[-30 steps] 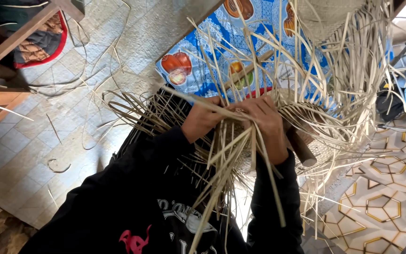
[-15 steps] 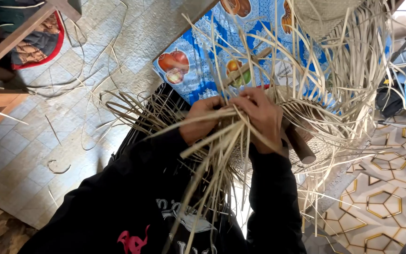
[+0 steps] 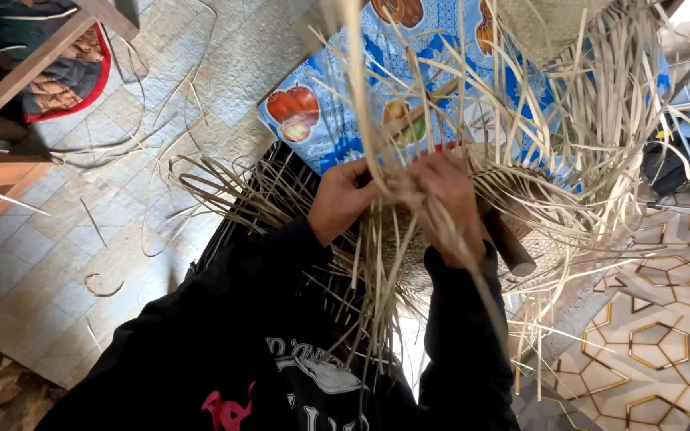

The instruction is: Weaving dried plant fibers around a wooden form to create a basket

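Many pale straw strips [image 3: 409,263] at frame centre, fanning to 12 and 3 o'clock, lower ends hanging past a half-woven straw piece [image 3: 549,247] on the lap; left hand [image 3: 343,199] closed, pinching strips at 9 o'clock of the bundle; right hand [image 3: 445,203] curled over the same bundle, touching the left; dark wooden handle [image 3: 509,243] just beside the right wrist at 4 o'clock. Blue fruit-print cloth [image 3: 337,96] behind at 12; tiled floor [image 3: 65,231] with stray strips at 9. Risks, judged: loose strips slipping from the pinch, tangling with neighbours, snapping if bent sharply; handle likely to snag.
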